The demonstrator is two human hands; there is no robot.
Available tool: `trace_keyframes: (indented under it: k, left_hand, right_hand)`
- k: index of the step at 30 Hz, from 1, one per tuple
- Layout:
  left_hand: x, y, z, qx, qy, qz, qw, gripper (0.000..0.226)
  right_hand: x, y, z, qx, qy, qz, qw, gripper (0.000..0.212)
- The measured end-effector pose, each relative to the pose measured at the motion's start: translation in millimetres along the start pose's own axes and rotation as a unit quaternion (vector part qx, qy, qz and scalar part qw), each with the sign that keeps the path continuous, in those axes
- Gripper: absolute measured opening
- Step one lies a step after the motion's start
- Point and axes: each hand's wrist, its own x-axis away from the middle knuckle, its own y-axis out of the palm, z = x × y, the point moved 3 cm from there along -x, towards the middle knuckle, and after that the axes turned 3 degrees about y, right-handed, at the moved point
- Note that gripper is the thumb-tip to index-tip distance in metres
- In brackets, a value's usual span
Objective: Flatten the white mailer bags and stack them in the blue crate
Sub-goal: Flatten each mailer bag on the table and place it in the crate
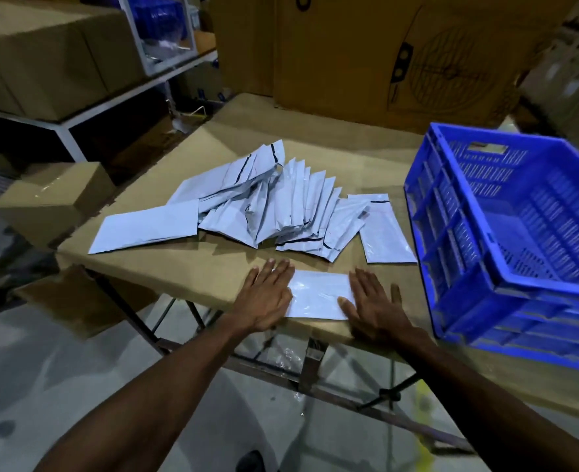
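Both hands, left hand [268, 294] and right hand [373, 303], press flat with spread fingers on one white mailer bag [318, 294] at lower centre; blue crate [451, 233] right.

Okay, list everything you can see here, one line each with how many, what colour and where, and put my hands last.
mailer bag being flattened: one, white, near table edge, between both hands
pile of mailer bags: many, exact count unclear, white, overlapping at table centre
flat mailer bag: one, white, right of the pile, beside the crate
blue crate: one, blue, right end of table, no bags visible inside
table: one, brown cardboard-covered top on metal legs
cardboard boxes: several, brown, behind the table and on the left
metal shelf: one, grey, upper left
left hand: flat, fingers straight, pressing the bag's left end
right hand: flat, pressing the bag's right end
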Motion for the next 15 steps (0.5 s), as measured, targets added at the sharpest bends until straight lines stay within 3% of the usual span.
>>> trace_keyframes:
  k: [3, 6, 9, 15]
  left_hand:
    - [-9, -16, 11, -0.030, -0.009, 0.037, 0.999, 0.063]
    - [-16, -23, 53, 0.013, 0.048, 0.095, 0.994, 0.054]
    - [-13, -3, 68, 0.019, 0.039, 0.124, 0.991, 0.056]
    - [-7, 9, 40, -0.039, -0.033, 0.097, 0.994, 0.062]
  right_hand:
    - [-2, -9, -19, 0.025, -0.041, 0.064, 0.997, 0.077]
    - [-1, -1, -36, 0.016, -0.118, 0.077, 0.990, 0.075]
    - [0, 7, -34, 0.044, -0.102, 0.085, 0.990, 0.059]
    - [-4, 10, -21, 0.056, -0.071, 0.088, 0.992, 0.064]
